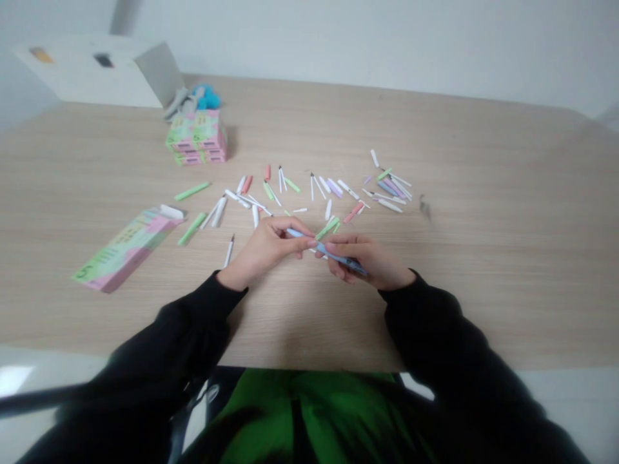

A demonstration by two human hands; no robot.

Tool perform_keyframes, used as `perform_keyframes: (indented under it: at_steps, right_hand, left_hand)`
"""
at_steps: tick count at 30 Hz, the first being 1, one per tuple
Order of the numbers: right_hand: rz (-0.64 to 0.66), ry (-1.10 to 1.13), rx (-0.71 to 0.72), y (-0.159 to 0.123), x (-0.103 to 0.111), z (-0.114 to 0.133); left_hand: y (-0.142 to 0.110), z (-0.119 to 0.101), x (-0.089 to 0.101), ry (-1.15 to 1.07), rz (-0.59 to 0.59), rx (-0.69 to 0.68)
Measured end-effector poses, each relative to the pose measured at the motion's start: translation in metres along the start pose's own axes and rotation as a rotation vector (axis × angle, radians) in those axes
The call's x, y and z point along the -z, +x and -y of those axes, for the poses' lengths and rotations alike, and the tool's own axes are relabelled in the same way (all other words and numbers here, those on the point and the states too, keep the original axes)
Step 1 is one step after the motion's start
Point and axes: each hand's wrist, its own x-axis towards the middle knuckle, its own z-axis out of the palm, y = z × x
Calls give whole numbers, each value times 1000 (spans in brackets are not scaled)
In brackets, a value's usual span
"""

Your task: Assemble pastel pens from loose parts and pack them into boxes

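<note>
Pale wall [367,45] behind, wood-look table [507,258] in front of me, white box [97,71] at the back left with a blue thing [207,96] beside it, too blurred to name. Stack of pink-green cartons [197,136] just nearer; one more carton [128,248] lies flat at the left, its white end flap sticking out toward the loose parts. Blue pen [344,260] is up between my hands, above the table near the middle, slanting down to the right. Left hand [268,248]: thumb and fingers pinched together on the pen's upper left end. Right hand [380,261]: thumb and fingers closed round its lower right part, no slack in either. Scattered past my hands: dark-tipped refills [229,250], white pieces, a red piece [353,212], green barrels [192,229], plus a mixed heap [391,187] at the right. Green piece [327,229] sits just beyond my fingertips. Step in hand, my judgement: working one pen at its join; fitting or parting, can't tell, fingers hide the seam. Next move would call for both grips kept in line along the barrel, one steady, one pushing, pulling or twisting.
</note>
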Motion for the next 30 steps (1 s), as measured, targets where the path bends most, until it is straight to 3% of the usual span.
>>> perform_keyframes:
  at_steps: [5,7,11,16,23,25,27,30]
  right_hand:
    - [38,161,-13,-4,0,7]
    - [20,196,45,-6,0,10]
    - [-70,88,188,-8,1,8]
    - [-134,-71,296,-5,-1,2]
    - [-247,-119,288,3,5,-3]
    - [-212,-187,262,6,7,-7]
    - [-157,-275,230,10,7,-11]
    - [-116,-337,215,14,5,-18]
  left_hand:
    - [7,8,3,-113,-93,27]
    - [10,12,4,-173,-140,95]
    - [10,16,1,-260,-115,186]
    - [9,16,0,-213,-89,101]
    - [9,12,9,-68,-223,-76]
    - [7,7,10,-76,-236,-155]
    - [4,2,9,-96,-188,-216]
    - [0,-7,4,-84,-27,-236]
